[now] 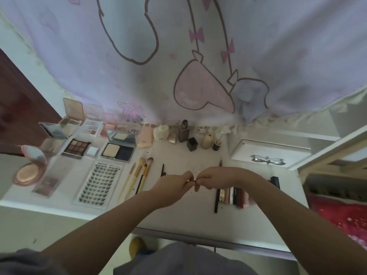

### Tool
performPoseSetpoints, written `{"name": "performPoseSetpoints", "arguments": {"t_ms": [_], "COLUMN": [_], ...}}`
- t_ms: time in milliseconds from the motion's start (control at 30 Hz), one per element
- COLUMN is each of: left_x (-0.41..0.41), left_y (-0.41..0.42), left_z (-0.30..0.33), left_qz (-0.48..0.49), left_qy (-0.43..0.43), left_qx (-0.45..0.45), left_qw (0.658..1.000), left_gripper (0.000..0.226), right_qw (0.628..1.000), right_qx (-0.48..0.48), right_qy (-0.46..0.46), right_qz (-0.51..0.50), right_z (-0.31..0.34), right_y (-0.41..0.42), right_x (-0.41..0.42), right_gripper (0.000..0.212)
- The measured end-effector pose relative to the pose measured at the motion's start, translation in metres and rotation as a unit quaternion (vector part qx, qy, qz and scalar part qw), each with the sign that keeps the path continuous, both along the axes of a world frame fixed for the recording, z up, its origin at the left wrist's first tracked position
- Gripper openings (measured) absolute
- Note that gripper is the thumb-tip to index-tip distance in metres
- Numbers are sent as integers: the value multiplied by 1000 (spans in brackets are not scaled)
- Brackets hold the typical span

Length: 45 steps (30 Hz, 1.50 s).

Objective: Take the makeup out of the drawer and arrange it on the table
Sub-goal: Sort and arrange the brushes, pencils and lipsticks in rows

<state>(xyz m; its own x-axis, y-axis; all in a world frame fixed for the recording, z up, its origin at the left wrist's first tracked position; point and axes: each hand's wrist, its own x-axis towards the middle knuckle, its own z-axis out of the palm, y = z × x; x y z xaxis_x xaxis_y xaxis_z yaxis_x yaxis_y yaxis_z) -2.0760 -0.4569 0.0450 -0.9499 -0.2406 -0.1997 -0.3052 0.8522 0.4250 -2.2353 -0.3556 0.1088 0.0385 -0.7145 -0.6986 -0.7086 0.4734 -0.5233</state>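
I bring my left hand (174, 182) and right hand (212, 178) together, both pinching one small dark stick (193, 181) above the table (178, 213), probably uncapping it before laying it near the brushes (139, 175).

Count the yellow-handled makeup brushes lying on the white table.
3, side by side just right of the false-lash tray: a thin pointed one, a fluffy-headed one, and a brown-tipped one. A black-handled brush lies among them, not counted.

Table (178, 155) smooth white; curtain (178, 46) printed cloth; compact (118, 145) mirrored; brushes (139, 175) wooden-looking handles.
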Motion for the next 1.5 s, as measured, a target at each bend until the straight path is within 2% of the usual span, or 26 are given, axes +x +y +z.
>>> {"name": "performPoseSetpoints", "arguments": {"t_ms": [133,267,367,433,567,667,967,1067,1133,1300,1400,1500], "left_x": [7,10,-2,-12,-20,-19,-9,-11,-18,-57,-83,-107], "left_y": [-3,-15,-27,-35,-47,-53,-79,-81,-75,-20,23,53], "left_z": [-14,-23,-25,-27,-35,-39,-43,-37,-30,-20,-29,-41], "left_qz": [43,200,276,265,202,144,84,89,86,52,65,92], "left_qy": [-54,-61,-63,-88,-155,-193,-232,-214,-172,-65,-56,-78], "left_qx": [95,110,162,143,27,-83,-165,-153,-137,-36,47,55], "left_qw": [993,972,945,949,967,967,955,961,972,996,995,991], "left_gripper": [15,19,22,25,34,33,45,41,34,25,24,27], "right_qw": [994,971,948,934,912,909,916,919,916,892,889,900], "right_qx": [32,-6,-54,-55,-61,-56,-46,-47,-61,-72,-40,-6], "right_qy": [58,52,137,171,137,149,164,167,178,253,283,318], "right_qz": [-82,-231,-283,-310,-382,-384,-364,-354,-353,-367,-357,-297], "right_z": [-13,-41,-62,-73,-92,-103,-117,-111,-103,-81,-78,-84], "right_y": [13,25,18,8,-22,-42,-76,-75,-66,-24,-6,-6], "right_x": [-7,-2,17,33,62,77,93,83,64,-14,-51,-66], "right_gripper": [23,18,22,23,24,28,30,38,37,31,30,33]}}
